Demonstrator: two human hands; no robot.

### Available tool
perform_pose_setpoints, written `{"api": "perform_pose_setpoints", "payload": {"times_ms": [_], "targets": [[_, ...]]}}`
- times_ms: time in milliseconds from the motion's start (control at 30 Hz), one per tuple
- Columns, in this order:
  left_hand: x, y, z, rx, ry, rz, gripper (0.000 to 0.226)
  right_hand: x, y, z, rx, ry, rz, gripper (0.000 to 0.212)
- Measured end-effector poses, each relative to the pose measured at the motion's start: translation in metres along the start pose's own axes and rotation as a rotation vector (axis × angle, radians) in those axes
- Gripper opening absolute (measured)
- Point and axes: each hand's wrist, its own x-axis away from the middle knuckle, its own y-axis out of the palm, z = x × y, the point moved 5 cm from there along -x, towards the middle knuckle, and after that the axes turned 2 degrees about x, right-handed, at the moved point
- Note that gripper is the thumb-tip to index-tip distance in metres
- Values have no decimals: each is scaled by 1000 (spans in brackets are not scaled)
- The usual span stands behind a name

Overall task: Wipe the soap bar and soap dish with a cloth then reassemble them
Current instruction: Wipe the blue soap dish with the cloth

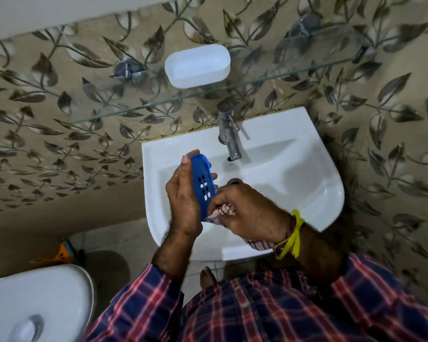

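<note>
Left hand [183, 193], grip clamped around blue slotted soap-dish insert [203, 183] held on edge above the basin [307, 193]; right hand [247, 211], grip pinching checked cloth [223, 211] against insert's lower end; advised: wipe through the slots, insert held steady; white dish base [198, 66] on glass shelf above basin.

Person's clothing and wrist items, as seen from the head camera.

Shirt [269, 309]: long-sleeved checked fabric, navy ground crossed by red and pink-white stripes in a plaid grid. Left sleeve [143, 297] ends partway up the forearm, cuff edge loose. Right sleeve [371, 282] likewise stops short of the wrist.

Right wrist: a yellow thread band [293, 239], knotted, with loose ends standing out above and below the knot. Beside it, thinner reddish-brown threads [292, 225] wrap the same wrist.

Forearms hairy. No rings visible. One bare foot [207, 276] shows below the hands.
</note>
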Motion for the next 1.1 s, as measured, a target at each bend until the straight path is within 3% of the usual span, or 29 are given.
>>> {"api": "perform_pose_setpoints", "payload": {"times_ms": [100,167,267,467,600,867,1000,1100], "targets": [[-4,-3,-1,-33,28,29,52,1,-18,15,-91,64,212,9],[-2,-4,-3,-181,84,16,51,0,-37,18,-216,60,347,9],[5,-7,-18,-329,39,-34,58,-2,-48,25,-274,87,406,10],[11,-25,-43,-476,-118,-63,52,11,-36,64,-272,277,580,15],[7,-33,-45,-647,-97,-75,55,12,-32,77,-130,339,587,12],[-4,-64,-40,-992,-51,-152,80,-33,-14,61,-116,358,507,15],[-7,-85,-34,-1096,-4,-138,87,-76,5,44,-2,306,455,18],[-11,-101,-26,-1112,-28,-103,96,-112,18,41,-80,299,475,21]]}}
